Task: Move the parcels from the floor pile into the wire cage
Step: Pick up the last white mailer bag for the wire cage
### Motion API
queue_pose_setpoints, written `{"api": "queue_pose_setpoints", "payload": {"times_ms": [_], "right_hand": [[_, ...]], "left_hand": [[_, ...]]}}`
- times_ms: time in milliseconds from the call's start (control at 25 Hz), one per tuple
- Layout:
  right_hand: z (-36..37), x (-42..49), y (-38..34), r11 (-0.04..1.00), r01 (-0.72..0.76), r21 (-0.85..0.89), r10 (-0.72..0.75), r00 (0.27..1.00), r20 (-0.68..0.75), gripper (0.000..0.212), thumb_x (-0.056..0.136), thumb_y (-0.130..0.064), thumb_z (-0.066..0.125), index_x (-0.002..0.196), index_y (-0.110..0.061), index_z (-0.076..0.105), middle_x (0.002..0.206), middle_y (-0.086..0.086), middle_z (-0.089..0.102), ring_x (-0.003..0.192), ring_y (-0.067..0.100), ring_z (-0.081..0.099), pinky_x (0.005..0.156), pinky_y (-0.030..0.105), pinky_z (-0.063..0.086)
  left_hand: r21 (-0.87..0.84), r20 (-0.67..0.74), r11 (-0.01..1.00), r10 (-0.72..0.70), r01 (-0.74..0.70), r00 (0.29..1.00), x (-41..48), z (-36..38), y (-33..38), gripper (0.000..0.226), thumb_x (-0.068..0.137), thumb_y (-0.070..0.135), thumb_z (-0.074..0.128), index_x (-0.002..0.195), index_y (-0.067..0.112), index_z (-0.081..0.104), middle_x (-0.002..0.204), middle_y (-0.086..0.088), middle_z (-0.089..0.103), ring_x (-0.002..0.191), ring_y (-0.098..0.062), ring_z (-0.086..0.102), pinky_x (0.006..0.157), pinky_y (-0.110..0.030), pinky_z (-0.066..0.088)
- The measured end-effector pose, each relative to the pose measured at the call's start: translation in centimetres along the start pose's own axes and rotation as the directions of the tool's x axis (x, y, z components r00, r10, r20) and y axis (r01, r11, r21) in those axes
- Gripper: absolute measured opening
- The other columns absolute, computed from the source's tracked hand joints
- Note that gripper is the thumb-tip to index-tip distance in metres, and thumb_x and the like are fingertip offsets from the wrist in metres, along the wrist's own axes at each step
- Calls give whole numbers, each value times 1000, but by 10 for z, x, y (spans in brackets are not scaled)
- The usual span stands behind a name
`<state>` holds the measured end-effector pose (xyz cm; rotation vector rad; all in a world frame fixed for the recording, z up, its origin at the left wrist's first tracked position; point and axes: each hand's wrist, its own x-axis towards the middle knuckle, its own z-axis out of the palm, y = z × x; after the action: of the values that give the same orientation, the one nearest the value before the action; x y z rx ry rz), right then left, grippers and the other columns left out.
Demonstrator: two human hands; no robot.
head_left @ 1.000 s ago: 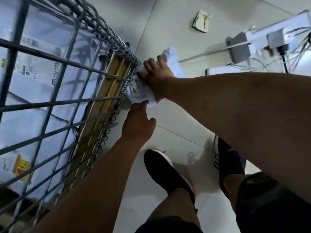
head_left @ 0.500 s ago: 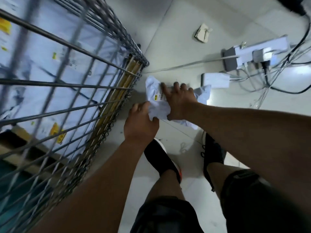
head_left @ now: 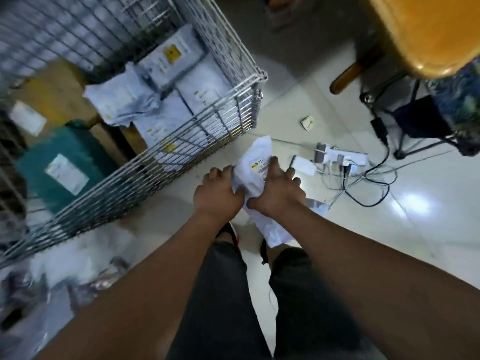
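Together the left hand and right hand clasp a white plastic parcel from either side, held above the tiled floor just outside the near corner of the wire cage, which already contains several parcels.

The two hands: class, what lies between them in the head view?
Between the left hand and the right hand lies the white parcel, gripped from both sides, beside the wire cage; the head view shows it.
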<state>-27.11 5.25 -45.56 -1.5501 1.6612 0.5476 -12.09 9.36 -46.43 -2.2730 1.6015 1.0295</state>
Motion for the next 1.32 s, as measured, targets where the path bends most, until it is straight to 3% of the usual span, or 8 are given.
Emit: {"api": "queue_pose_setpoints", "payload": {"times_ms": [160, 360, 600, 880, 1120, 1320], "right_hand": [[-46, -78, -35, 998, 63, 3, -63, 997, -42, 128, 57, -61, 82, 154, -26, 6, 134, 16, 37, 122, 42, 46, 91, 50, 49], [-97, -132, -81, 973, 181, -142, -193, 978, -74, 126, 57, -67, 78, 152, -24, 6, 129, 17, 41, 116, 41, 50, 89, 46, 50], [-136, -163, -155, 885, 344, -313, -377, 925, -49, 125, 59, -63, 81, 151, -26, 6, 134, 20, 39, 122, 44, 48, 91, 50, 50], [-143, -142, -241, 766, 418, -489, -466, 884, 27, 128, 60, -64, 79, 155, -29, 2, 134, 21, 40, 121, 45, 49, 91, 50, 51], [-161, -91, -336, 641, 445, -625, -547, 837, 35, 128, 64, -69, 77, 159, -30, 0, 137, 21, 39, 123, 43, 47, 91, 48, 49], [-135, -5, -395, 411, 520, -749, -671, 729, 138, 124, 67, -64, 76, 160, -28, 4, 138, 23, 39, 118, 44, 50, 88, 49, 50]], "left_hand": [[-14, -112, 999, 33, -35, 993, -67, -69, -1, 71, 86, 44, 56, 151, 19, 41, 134, -14, 52, 123, -38, 52, 89, -46, 49], [-52, -275, 998, 27, -43, 961, -118, -142, -20, 62, 90, 43, 56, 149, 31, 43, 131, -4, 56, 124, -29, 54, 94, -43, 51], [-198, -409, 980, -93, 11, 908, -151, -197, -59, 60, 91, 39, 57, 148, 29, 46, 129, -4, 58, 117, -30, 59, 82, -39, 53], [-426, -373, 904, -215, 40, 903, -131, -216, -130, 63, 96, 52, 60, 153, 38, 36, 141, 6, 49, 126, -22, 55, 90, -41, 53], [-363, -397, 929, -216, 63, 892, -80, -258, -210, 67, 96, 49, 62, 154, 33, 34, 143, 0, 43, 115, -28, 61, 80, -43, 56], [-325, -344, 931, -277, 163, 897, -20, -247, -267, 70, 96, 47, 63, 155, 24, 36, 143, -7, 44, 117, -31, 59, 80, -43, 56]]}}
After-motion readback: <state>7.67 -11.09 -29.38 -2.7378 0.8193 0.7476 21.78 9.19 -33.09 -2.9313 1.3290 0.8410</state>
